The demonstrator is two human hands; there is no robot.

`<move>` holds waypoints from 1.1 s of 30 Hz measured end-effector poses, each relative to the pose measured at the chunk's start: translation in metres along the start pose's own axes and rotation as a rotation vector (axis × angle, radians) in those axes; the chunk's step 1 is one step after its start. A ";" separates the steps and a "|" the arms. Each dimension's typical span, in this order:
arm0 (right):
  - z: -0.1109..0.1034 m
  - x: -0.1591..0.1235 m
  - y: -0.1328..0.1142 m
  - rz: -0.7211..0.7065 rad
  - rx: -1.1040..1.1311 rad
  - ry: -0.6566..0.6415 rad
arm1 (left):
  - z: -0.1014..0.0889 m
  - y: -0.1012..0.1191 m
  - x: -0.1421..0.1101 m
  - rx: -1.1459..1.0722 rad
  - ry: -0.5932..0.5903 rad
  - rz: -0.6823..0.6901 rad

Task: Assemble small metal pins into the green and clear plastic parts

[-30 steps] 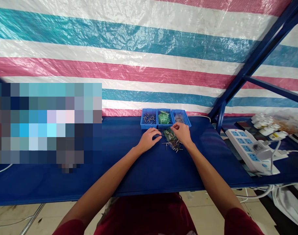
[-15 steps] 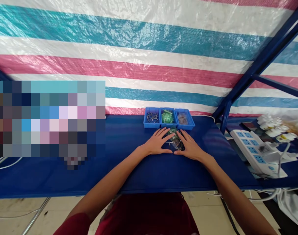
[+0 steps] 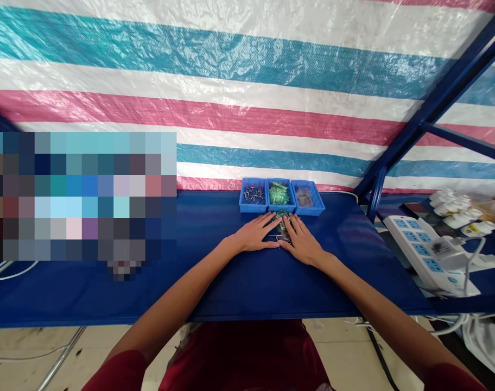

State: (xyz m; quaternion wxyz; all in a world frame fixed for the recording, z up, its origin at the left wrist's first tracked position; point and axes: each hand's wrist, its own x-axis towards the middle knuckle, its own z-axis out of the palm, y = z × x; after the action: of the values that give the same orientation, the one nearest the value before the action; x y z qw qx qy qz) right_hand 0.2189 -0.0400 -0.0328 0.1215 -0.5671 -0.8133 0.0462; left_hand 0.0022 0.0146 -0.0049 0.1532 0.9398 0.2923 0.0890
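Observation:
My left hand [image 3: 256,233] lies on the blue table with its fingers spread, at the left side of a small pile of green pieces and thin metal pins [image 3: 282,229]. On the pile's right side my right hand [image 3: 304,239] is also open, its fingers partly over the pieces. The two thumbs nearly meet in front of the pile, so part of it is hidden. Just behind stand three blue bins: the left bin [image 3: 253,208] with metal screw-like pins, the middle bin [image 3: 280,207] with green pieces, the right bin [image 3: 310,210] with small brownish clear pieces.
A white power strip [image 3: 424,255] with plugs and cables lies to the right. Several white bottles [image 3: 451,206] stand beyond it. A blue metal frame [image 3: 398,138] rises at the right. Striped plastic sheeting [image 3: 247,70] hangs behind the blue table [image 3: 231,288]. The left side is blurred out.
Both hands have moved a little to the left, the right one more, and closer together. The pile between them is more gathered and more covered by the fingers.

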 end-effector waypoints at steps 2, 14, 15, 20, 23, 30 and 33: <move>0.001 0.004 -0.005 0.011 0.012 0.003 | 0.000 -0.002 -0.001 0.007 0.022 -0.011; 0.000 0.010 -0.014 0.009 0.051 0.007 | -0.002 -0.013 -0.005 0.062 0.137 -0.005; 0.000 0.009 -0.014 0.004 0.056 0.007 | -0.002 -0.013 -0.007 0.061 0.150 -0.003; -0.002 0.006 -0.012 -0.018 0.065 -0.026 | -0.003 -0.018 -0.013 0.020 0.165 0.001; -0.003 0.006 -0.012 -0.019 0.061 -0.030 | -0.002 -0.019 -0.012 -0.005 0.182 -0.010; -0.003 0.014 -0.013 -0.042 0.044 -0.042 | 0.005 -0.019 -0.008 0.048 0.255 -0.044; -0.002 0.017 -0.012 -0.072 0.056 -0.015 | 0.008 -0.019 -0.007 0.068 0.288 -0.054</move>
State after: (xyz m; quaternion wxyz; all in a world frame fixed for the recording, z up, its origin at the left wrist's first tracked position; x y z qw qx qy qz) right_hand 0.2025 -0.0286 -0.0262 0.1327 -0.5333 -0.8326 0.0687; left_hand -0.0111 0.0240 -0.0199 0.0801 0.9136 0.3395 0.2088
